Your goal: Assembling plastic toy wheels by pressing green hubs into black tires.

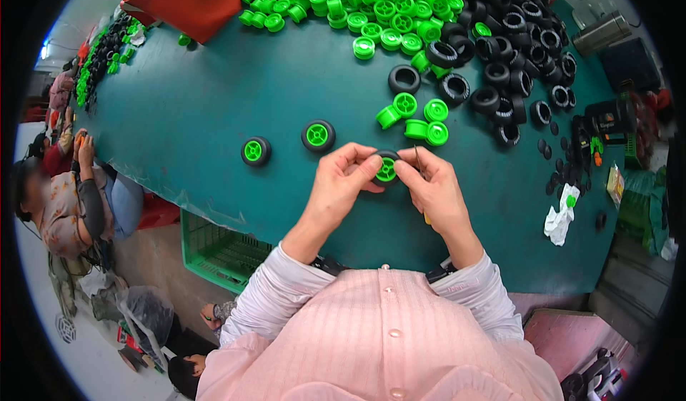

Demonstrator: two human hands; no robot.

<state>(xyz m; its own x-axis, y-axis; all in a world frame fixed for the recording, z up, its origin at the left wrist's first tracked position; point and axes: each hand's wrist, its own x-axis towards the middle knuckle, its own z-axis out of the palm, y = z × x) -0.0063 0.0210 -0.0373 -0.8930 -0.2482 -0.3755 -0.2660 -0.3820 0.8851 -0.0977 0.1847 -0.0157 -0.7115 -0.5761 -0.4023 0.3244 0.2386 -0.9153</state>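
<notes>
Between my two hands is a toy wheel, a black tyre around a green spoked rim. My left hand pinches its left side with thumb and fingers. From the right, my right hand grips the same wheel. A slim tool with a yellow end is also tucked in the right hand; its kind is mostly hidden by the fingers. Two wheels with tyres on, one nearer and one farther left, lie on the green table. Several bare green rims sit just beyond my hands.
A heap of green rims and a pile of black tyres cover the far side. At right are small black discs, crumpled white paper and a metal flask. A green crate stands below the left edge; a co-worker sits beyond.
</notes>
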